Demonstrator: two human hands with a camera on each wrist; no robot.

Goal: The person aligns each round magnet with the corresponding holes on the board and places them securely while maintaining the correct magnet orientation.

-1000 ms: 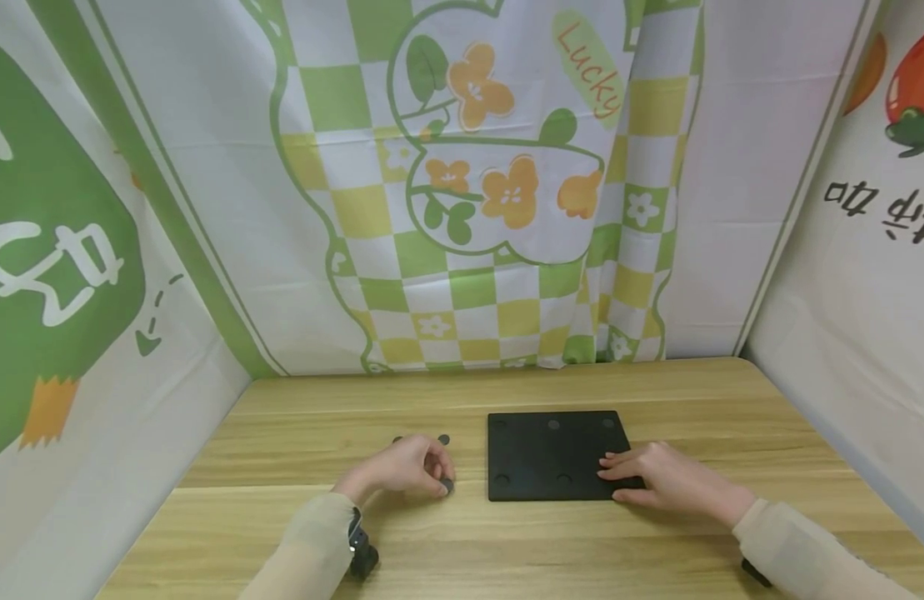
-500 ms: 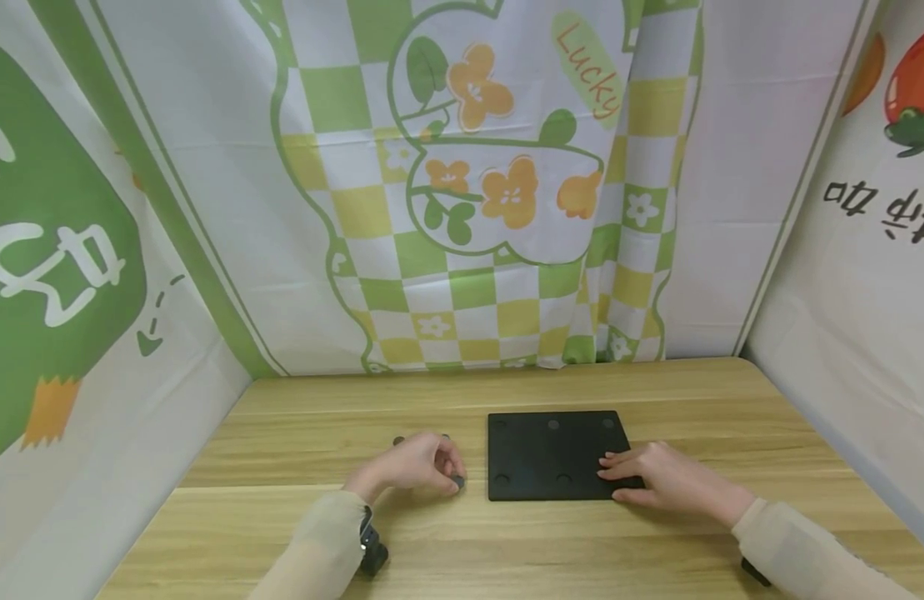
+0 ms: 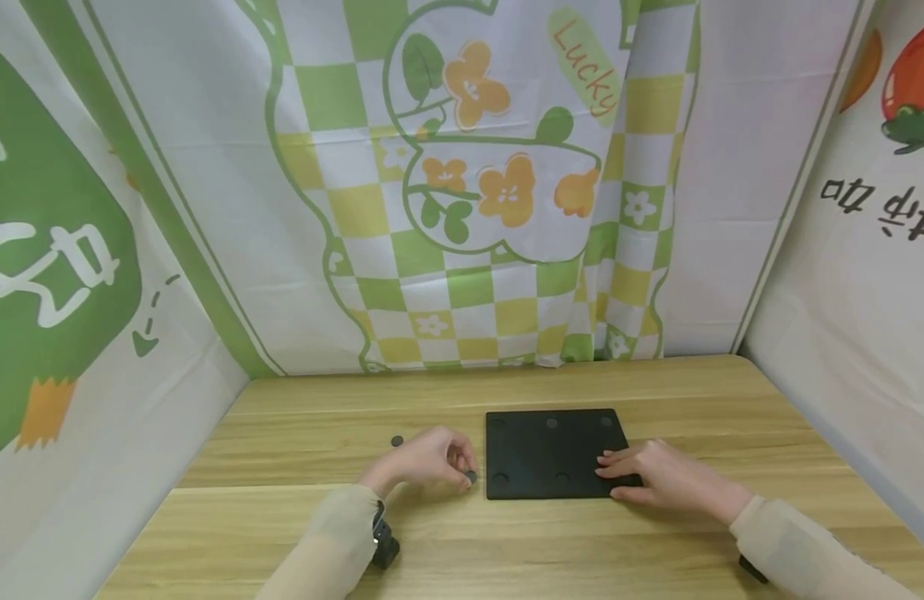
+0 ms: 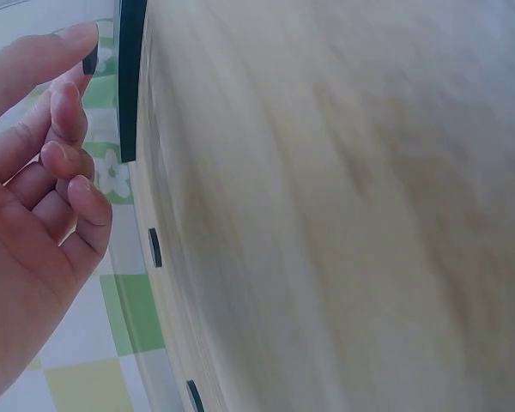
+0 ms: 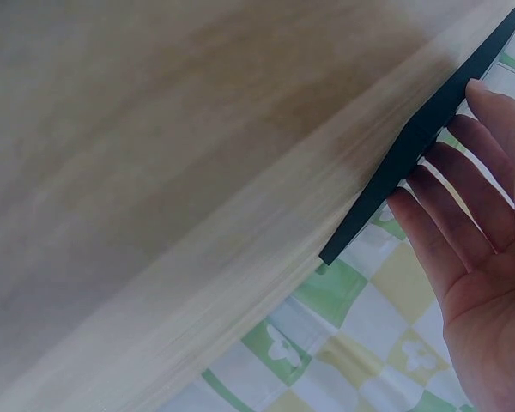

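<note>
My left hand [image 3: 429, 459] pinches a small dark round disc [image 3: 471, 477] between thumb and index finger, just left of a flat black board [image 3: 532, 454]. In the left wrist view the same disc [image 4: 90, 60] shows edge-on at the fingertips, apart from the board [image 4: 131, 81]. My right hand [image 3: 660, 477] rests its fairly straight fingers on the board's right end. The right wrist view shows these fingertips touching the board [image 5: 421, 129]. Several round marks line the board's top, a greyer one [image 3: 552, 423] at the back.
Another dark disc [image 3: 397, 441] lies on the wooden table [image 3: 462, 550] behind my left wrist. Two discs stand out in the left wrist view, a nearer disc [image 4: 195, 396] and a farther disc [image 4: 155, 247]. A printed curtain [image 3: 469, 308] hangs behind the table.
My left hand has moved right with the pinched disc, closer to the board's left edge. One loose disc on the table is now hidden behind that hand. The right hand stays in place.
</note>
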